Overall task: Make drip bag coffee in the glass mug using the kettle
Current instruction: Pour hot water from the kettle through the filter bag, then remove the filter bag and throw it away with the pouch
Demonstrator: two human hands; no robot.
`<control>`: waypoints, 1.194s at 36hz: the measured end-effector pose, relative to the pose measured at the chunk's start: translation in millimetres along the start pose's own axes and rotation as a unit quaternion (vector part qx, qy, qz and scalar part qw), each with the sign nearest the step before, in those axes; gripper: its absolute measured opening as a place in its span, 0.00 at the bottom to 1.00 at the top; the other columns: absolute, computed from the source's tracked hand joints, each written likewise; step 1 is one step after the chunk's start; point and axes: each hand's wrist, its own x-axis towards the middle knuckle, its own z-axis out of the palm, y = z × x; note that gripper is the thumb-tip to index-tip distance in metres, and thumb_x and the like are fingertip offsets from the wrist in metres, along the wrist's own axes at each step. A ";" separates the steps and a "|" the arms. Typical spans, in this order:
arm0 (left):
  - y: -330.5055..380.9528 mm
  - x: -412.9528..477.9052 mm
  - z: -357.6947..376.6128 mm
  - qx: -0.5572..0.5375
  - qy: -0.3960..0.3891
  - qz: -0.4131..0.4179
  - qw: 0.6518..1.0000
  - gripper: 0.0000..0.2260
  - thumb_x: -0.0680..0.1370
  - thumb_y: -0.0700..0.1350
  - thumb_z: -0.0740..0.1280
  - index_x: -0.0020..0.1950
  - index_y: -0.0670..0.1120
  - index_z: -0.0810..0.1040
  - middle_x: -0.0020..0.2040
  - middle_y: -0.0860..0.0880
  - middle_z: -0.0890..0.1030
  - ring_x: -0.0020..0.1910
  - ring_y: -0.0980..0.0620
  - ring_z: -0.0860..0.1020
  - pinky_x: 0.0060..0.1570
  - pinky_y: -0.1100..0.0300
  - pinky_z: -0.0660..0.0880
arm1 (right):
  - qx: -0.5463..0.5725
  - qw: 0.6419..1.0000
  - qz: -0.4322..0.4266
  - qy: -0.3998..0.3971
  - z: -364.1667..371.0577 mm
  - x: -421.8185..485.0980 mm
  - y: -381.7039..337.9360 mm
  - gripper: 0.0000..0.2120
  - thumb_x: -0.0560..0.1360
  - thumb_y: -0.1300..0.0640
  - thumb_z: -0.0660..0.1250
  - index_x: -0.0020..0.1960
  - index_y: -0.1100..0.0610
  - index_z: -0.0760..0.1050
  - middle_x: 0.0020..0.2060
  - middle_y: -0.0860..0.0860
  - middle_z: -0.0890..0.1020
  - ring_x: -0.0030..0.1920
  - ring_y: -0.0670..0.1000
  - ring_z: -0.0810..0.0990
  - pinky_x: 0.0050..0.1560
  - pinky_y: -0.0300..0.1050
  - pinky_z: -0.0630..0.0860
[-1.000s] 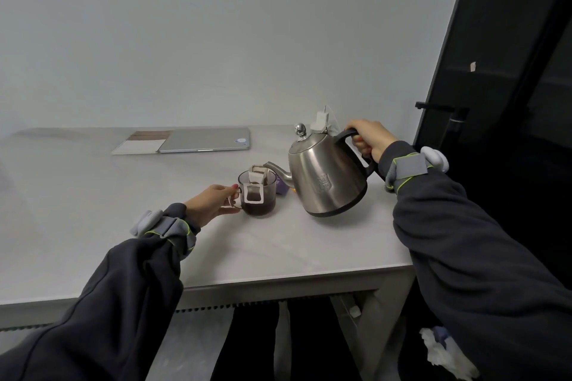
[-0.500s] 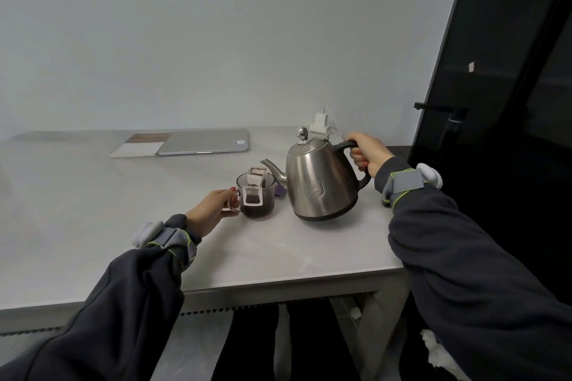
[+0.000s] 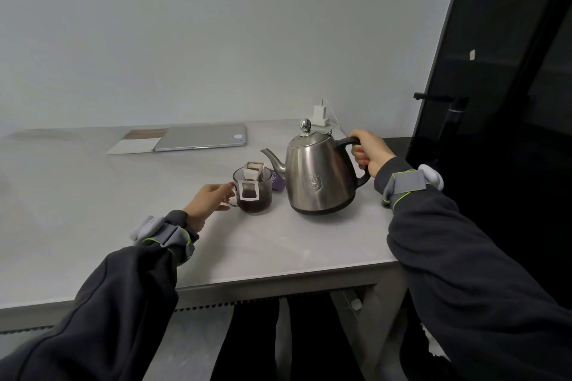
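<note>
Left to right. Notebook [image 3: 136, 144] and closed laptop [image 3: 201, 138] lie at 11 o'clock on the table [image 3: 93, 195], well apart from the work. My left hand [image 3: 210, 198], at the mug's 9 o'clock, pinches the handle of the glass mug [image 3: 253, 192], probably to steady it. The drip bag [image 3: 252, 171] hangs its paper ears over the rim above dark coffee. A purple packet [image 3: 277, 184] lies just behind. At the mug's 3 o'clock the kettle [image 3: 322, 176] stands about upright, its spout toward the mug, so the pour looks paused or finished. My right hand [image 3: 370, 150] wraps the black handle. A white charger [image 3: 320, 114] stands at 12 o'clock. The kettle's embossed shield seems to read "304"; the laptop sticker and the packet print are unreadable.
</note>
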 end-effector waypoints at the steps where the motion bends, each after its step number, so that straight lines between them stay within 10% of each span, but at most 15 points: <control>1: 0.3 1.2 -2.4 0.013 0.004 -0.003 1.000 0.12 0.81 0.46 0.60 0.40 0.42 0.74 0.38 0.47 0.73 0.36 0.52 0.72 0.42 0.60 0.73 | 0.000 1.000 -0.001 0.001 -0.5 0.3 0.4 0.16 0.73 0.59 0.58 0.29 0.53 0.56 0.14 0.44 0.57 0.15 0.45 0.52 0.22 0.37 0.49; 6: 1.1 3.5 -13.2 0.011 0.047 -0.007 0.999 0.15 0.79 0.54 0.63 0.50 0.41 0.75 0.42 0.48 0.76 0.41 0.52 0.74 0.40 0.58 0.75 | 0.009 1.000 -0.001 0.008 -3.0 1.6 2.6 0.16 0.72 0.58 0.58 0.29 0.53 0.55 0.14 0.45 0.56 0.15 0.45 0.52 0.21 0.36 0.49; 17: 59.2 18.6 2.7 -0.001 0.149 0.110 0.983 0.09 0.79 0.41 0.61 0.38 0.47 0.74 0.39 0.51 0.77 0.36 0.55 0.72 0.35 0.64 0.68 | 0.053 0.997 0.000 0.051 -21.8 10.4 -11.2 0.16 0.73 0.58 0.57 0.29 0.54 0.57 0.12 0.44 0.58 0.13 0.44 0.53 0.18 0.31 0.50; 43: 126.0 131.5 228.6 0.065 -0.059 0.055 0.995 0.06 0.78 0.41 0.62 0.43 0.43 0.75 0.40 0.46 0.78 0.35 0.53 0.72 0.33 0.62 0.70 | 0.132 0.952 -0.011 0.276 -169.5 92.6 -18.7 0.15 0.72 0.57 0.62 0.27 0.55 0.66 0.12 0.43 0.65 0.13 0.43 0.60 0.23 0.39 0.58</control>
